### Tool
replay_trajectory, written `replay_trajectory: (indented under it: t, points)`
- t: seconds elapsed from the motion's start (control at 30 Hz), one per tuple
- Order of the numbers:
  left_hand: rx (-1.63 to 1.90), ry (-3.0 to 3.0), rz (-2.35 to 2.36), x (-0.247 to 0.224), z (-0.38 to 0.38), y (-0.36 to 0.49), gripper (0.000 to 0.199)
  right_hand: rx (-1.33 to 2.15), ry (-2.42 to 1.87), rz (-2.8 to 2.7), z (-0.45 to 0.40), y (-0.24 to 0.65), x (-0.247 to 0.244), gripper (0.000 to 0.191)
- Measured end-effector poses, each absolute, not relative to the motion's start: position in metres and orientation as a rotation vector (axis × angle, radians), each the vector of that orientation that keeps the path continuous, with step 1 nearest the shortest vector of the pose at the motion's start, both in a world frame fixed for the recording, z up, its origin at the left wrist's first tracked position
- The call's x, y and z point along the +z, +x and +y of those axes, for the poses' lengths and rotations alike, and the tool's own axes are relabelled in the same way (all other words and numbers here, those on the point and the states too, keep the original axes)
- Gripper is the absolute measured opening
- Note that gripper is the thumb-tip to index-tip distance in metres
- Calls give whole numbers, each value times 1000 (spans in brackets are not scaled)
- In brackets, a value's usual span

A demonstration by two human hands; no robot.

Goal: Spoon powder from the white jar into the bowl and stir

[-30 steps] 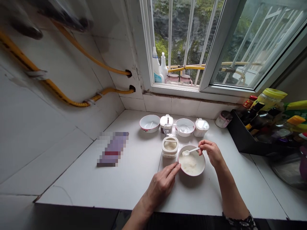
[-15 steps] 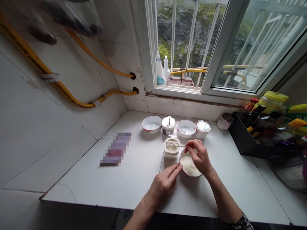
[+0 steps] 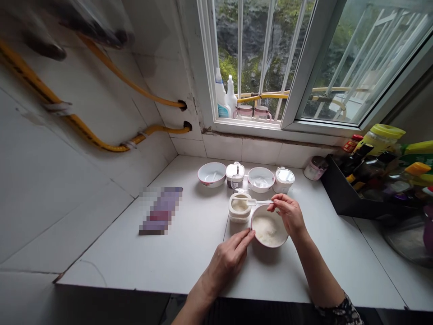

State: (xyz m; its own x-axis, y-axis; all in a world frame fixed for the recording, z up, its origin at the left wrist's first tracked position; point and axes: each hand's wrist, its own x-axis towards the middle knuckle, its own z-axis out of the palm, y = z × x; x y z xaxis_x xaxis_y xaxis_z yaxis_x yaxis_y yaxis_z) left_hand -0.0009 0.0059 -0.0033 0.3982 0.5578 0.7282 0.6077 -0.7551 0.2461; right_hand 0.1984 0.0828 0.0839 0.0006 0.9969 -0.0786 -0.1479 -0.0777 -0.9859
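My right hand (image 3: 290, 213) is closed on the thin handle of a small white spoon (image 3: 252, 202), pinched between thumb and fingertips. The spoon's bowl end hovers by the right rim of an open cream seasoning jar (image 3: 240, 216) with pale granules inside. Below my right hand stands a white bowl (image 3: 270, 246) with a pinkish rim, containing a heap of white powder or granules (image 3: 265, 228). At the bowl's left rim, the fingertips of my left hand (image 3: 233, 253) are closed against its edge; the thumb is mostly hidden. The jar's clear lid (image 3: 241, 183) is tipped back.
Behind the jar stand two more white bowls (image 3: 211, 175) (image 3: 261, 179) and two lidded seasoning jars (image 3: 234, 170) (image 3: 284, 179). A black box of bottles (image 3: 352, 198) and a small jar (image 3: 315, 168) are at the right. A blurred purple packet (image 3: 161, 211) lies left.
My right hand has moved slightly right and up, drawing the spoon out from over the jar's opening to its rim. My left hand keeps its place at the bowl.
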Motion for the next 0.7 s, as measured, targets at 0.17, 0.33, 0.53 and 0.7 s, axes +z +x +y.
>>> replay_trajectory:
  t: [0.17, 0.33, 0.53, 0.7]
  points:
    - [-1289, -2590, -1091, -2, 5, -1, 52, 1321, -1132, -1161, 85, 221, 89, 18]
    - [-1302, -2588, -1088, -3, 5, -1, 51, 1304, -1227, -1378, 83, 241, 96, 8]
    - [-1298, -2590, -1101, -5, 5, -1, 51, 1290, -1298, -1575, 78, 228, 89, 8]
    - [-1297, -2585, -1098, -4, 5, -1, 51, 1354, -1287, -1465, 79, 225, 90, 7]
